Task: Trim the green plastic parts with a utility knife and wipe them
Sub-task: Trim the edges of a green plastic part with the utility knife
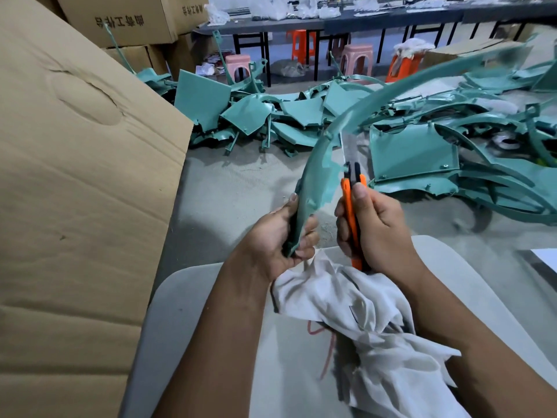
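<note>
Nearest, a crumpled white cloth (370, 321) lies over the person's lap, its lower folds cut off by the frame's bottom edge; a red mark beneath it is too covered to read. Above the cloth, the left hand (280, 236) grips the lower end of a long curved green plastic part (319, 173), fingers and thumb curled round its narrow edge, so that end is hidden in the palm. The part's long axis rises from that hand, then arcs up and to the right; its far end blurs near the upper right and cannot be made out. Just beside it, the right hand (373, 224) holds an orange utility knife (351, 206), fingers wrapped round the handle and thumb on top. The blade points upward and lies against the part's inner edge; the handle's butt is hidden behind the hand. On the left stands a large cardboard box (75, 191), cut off by the frame. Farther off, a heap of green parts (422, 137) sprawls across the floor. Beyond it are plastic stools (355, 58) and a long dark table (376, 21) with indistinct white items on it.
</note>
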Motion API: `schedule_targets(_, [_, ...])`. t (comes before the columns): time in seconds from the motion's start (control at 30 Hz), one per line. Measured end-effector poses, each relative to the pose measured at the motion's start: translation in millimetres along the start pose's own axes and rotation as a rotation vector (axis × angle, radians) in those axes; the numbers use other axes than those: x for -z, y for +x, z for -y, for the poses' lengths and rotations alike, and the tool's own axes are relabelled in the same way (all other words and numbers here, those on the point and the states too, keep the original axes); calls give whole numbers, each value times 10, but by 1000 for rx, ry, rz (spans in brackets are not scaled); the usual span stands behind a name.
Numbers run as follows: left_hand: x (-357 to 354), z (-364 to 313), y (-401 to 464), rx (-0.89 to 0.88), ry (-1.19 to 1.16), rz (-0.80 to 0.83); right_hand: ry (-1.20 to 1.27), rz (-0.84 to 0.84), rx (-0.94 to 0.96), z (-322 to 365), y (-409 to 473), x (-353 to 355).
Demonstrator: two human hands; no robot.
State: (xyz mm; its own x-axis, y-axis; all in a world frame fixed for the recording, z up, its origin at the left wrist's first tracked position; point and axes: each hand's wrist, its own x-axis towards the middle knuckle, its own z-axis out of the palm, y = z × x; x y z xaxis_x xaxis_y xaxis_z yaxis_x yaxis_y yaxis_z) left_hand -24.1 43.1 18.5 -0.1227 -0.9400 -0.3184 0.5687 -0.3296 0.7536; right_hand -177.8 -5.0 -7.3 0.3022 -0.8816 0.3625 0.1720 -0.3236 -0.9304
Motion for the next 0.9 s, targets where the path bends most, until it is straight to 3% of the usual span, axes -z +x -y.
schedule_targets(0.2, [79,13,20,22,-40,34,-106,-4,156,35,-51,-6])
schedule_targets(0.4, [-51,148,132,-134,314,-185,-402,-123,138,13,25,17])
schedule_targets(0.5, [-87,144,87,-193,334,-65,-594,-194,159,11,55,84])
schedule_targets(0.7, [-16,25,-2,-236,-160,302,-765,-115,179,24,42,79])
schedule_targets(0.77, [-21,44,21,-240,-72,207,-816,-116,176,12,43,76])
schedule_targets(0.83, [-22,84,78,-306,69,14,-846,-129,162,10,33,75])
schedule_targets(0.9, [-18,116,120,-326,74,-50,-870,-142,158,9,24,74])
